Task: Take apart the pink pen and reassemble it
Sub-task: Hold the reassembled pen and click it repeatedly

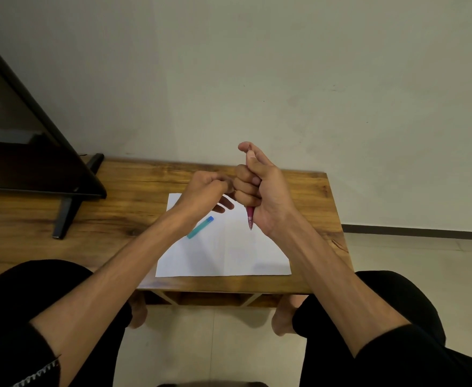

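From the head camera, looking down past two dark-clad knees, a low wooden bench (134,219) stands against a pale wall. A white sheet of paper (229,252) lies on the bench near its right end, its near edge close to the bench's near edge.

The right hand (260,191) is raised above the far part of the paper, fingers curled into a fist around the pink pen (250,217). The pen stands nearly upright in that fist: its pointed tip pokes out below the hand, aimed down at the paper without touching it, and the rest of the barrel is hidden inside the grip. The thumb stretches up along the top of the fist.

The left hand (205,191) sits just to the left, its fingertips bunched together and touching the knuckles of the right hand. Whether it pinches some small part cannot be told; two of its fingers hang loosely below.

A teal and blue pen piece (200,227) lies slantwise on the paper, under the left wrist, well apart from the pink pen.

On the far left of the bench a dark flat screen (20,141) stands on black legs
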